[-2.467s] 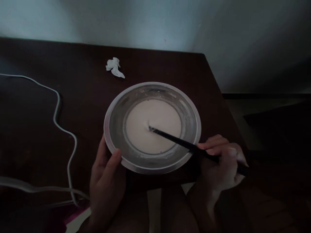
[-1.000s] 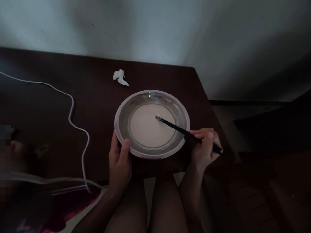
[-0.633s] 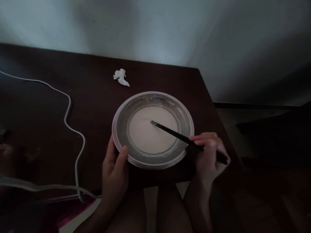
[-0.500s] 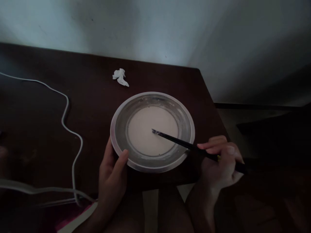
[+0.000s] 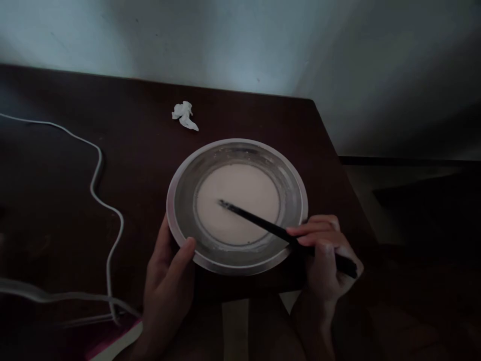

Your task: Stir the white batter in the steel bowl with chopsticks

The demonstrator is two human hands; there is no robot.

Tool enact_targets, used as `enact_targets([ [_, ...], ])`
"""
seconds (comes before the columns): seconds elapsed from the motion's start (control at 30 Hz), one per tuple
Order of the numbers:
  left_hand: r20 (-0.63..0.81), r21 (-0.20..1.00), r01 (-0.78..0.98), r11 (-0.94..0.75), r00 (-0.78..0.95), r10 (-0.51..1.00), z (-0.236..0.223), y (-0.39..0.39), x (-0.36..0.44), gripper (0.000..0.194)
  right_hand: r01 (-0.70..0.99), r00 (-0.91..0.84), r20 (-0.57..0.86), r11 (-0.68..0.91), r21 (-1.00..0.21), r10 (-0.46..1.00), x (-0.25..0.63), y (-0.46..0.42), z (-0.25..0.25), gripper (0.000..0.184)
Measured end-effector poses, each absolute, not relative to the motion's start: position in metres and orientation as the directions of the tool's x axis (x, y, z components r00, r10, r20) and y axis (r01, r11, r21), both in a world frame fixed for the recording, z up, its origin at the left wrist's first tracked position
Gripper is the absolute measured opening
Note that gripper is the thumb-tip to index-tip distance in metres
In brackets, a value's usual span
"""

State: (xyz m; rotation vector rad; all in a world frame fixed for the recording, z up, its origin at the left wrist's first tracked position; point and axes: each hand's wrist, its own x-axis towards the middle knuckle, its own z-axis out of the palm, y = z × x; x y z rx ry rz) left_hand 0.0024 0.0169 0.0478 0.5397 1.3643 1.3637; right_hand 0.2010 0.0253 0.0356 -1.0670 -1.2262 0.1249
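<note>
"What's in view, biggest first?"

"A pale wall behind, then a dark brown surface in front of it, with a pale cord winding along its left side."

"And the bowl?"

"The metal bowl is by the near edge of that surface, close to its right-hand corner. A round pool of pale liquid covers its bottom. Whether the underside sits flat, I can't tell."

"Who's holding what?"

"The left hand grasps the bowl's near-left rim, thumb on top, the other fingers mostly hidden outside. The right hand has its fingers wrapped round some black sticks, probably chopsticks held together, slanting in over the right rim."

"What's just changed?"

"Half a second ago the tips were about mid-pool and the right hand hung clear of the rim. Now the tips are left of the middle and that hand has come in right by the rim. I'd judge the sticks are being worked through the liquid, with the left hand steadying the bowl."

"Anything smaller?"

"A crumpled tissue beyond the bowl. And the tips: too blurred to say how deep they dip."
</note>
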Motion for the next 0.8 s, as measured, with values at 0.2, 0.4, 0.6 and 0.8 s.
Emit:
enact_targets([
  [0.2, -0.373, 0.903, -0.341, 0.261, -0.324, 0.869, 0.0505, 0.0172, 0.0016, 0.065, 0.434, 0.552, 0.676, 0.523, -0.733, 0.489, 0.2008, 0.0259, 0.038, 0.032],
  [0.4, -0.374, 0.913, -0.297, 0.281, -0.331, 0.866, 0.052, 0.0161, 0.0005, 0.071, 0.51, 0.459, 0.706, 0.49, -0.707, 0.54, 0.1985, 0.027, 0.0378, 0.027],
  [0.6, -0.384, 0.898, -0.345, 0.273, -0.311, 0.869, 0.0529, 0.0151, 0.0013, 0.069, 0.418, 0.493, 0.71, 0.58, -0.7, 0.502, 0.1998, 0.0267, 0.0355, 0.031],
  [0.8, -0.39, 0.904, -0.317, 0.286, -0.341, 0.855, 0.0546, 0.0165, 0.0022, 0.07, 0.482, 0.532, 0.686, 0.488, -0.728, 0.497, 0.2003, 0.0249, 0.0358, 0.029],
])
